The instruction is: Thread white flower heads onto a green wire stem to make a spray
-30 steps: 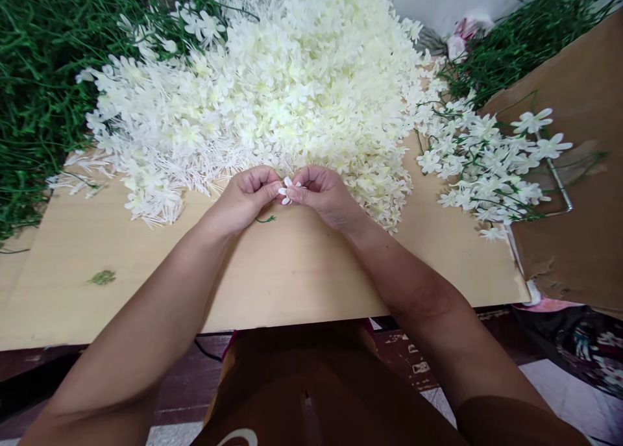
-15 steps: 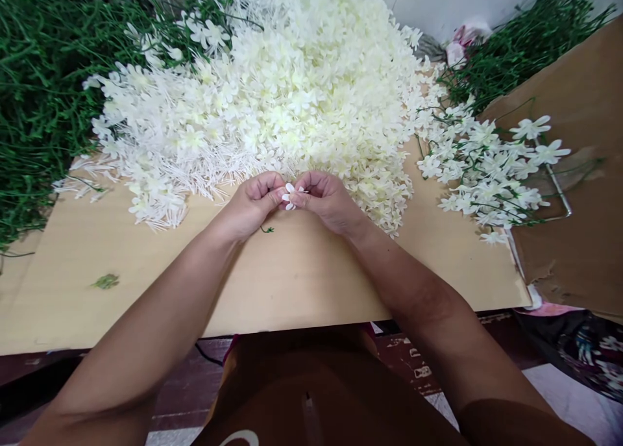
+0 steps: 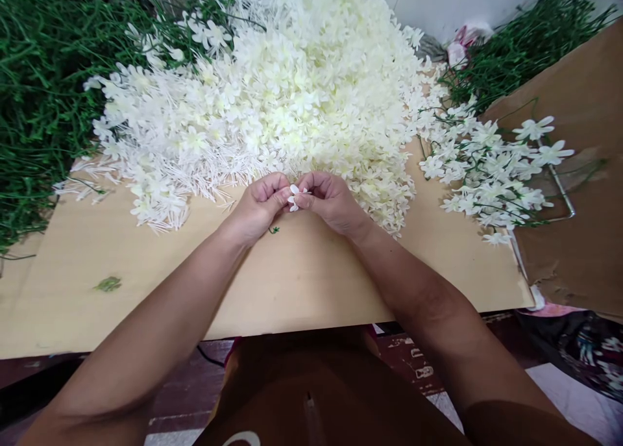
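Since earlier frame: hands shifted slightly toward tabletop far edge. Left hand (image 3: 257, 206) and right hand (image 3: 328, 199) fingers pinched on one white flower (image 3: 294, 197), green stem (image 3: 274, 230) below. Finished sprigs (image 3: 491, 167) at right edge; large loose flower pile (image 3: 272, 95) left unassembled.

Heap of small plastic flowers (image 3: 292, 89): creamy white. Wiry plastic stems (image 3: 34, 95): dark green. Flat wooden board (image 3: 292, 277): pale tan; corrugated cardboard sheet (image 3: 579, 225): brown.

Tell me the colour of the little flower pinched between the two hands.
White. The flower shows best in the head view, between the left hand and right hand.
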Demonstrator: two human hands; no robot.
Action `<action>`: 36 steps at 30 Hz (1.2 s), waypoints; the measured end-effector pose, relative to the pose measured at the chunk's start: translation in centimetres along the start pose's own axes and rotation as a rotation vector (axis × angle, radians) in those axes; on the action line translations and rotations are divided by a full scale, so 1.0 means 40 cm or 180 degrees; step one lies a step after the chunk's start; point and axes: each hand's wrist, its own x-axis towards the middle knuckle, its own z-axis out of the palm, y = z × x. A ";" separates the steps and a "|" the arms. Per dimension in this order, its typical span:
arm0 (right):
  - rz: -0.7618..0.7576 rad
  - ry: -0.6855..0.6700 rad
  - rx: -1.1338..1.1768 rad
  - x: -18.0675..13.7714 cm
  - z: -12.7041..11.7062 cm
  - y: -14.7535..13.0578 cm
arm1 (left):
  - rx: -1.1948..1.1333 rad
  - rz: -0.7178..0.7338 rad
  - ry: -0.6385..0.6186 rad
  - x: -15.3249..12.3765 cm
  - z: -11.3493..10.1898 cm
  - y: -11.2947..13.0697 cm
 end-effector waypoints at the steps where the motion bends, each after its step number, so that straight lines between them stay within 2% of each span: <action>1: -0.0027 0.0028 -0.0041 0.000 0.002 0.000 | 0.0048 -0.0023 0.0033 0.000 0.001 0.001; 5: 0.0000 0.0044 -0.0030 0.004 0.001 0.004 | 0.0263 -0.0170 0.0096 0.003 0.001 0.008; 8: 0.0174 -0.0003 0.0104 0.005 -0.008 0.003 | 0.0454 -0.0273 -0.0054 0.004 -0.002 0.017; 11: 0.0281 -0.0201 0.0307 0.001 -0.016 -0.005 | 0.0512 -0.0307 -0.0311 0.002 -0.009 0.024; 16: 0.0482 -0.0466 0.0700 -0.011 -0.018 -0.021 | 0.0579 -0.0266 -0.0369 -0.001 -0.024 0.027; 25: 0.0714 -0.0353 0.0870 -0.003 -0.015 -0.017 | 0.0596 -0.0144 -0.0482 -0.003 -0.028 0.019; 34: 0.1105 -0.0273 0.0709 0.001 -0.022 -0.026 | 0.0924 0.0199 -0.0312 0.002 -0.014 0.008; 36: 0.1046 -0.0228 0.0645 0.000 -0.017 -0.021 | 0.1000 0.0277 -0.0337 0.004 -0.012 0.009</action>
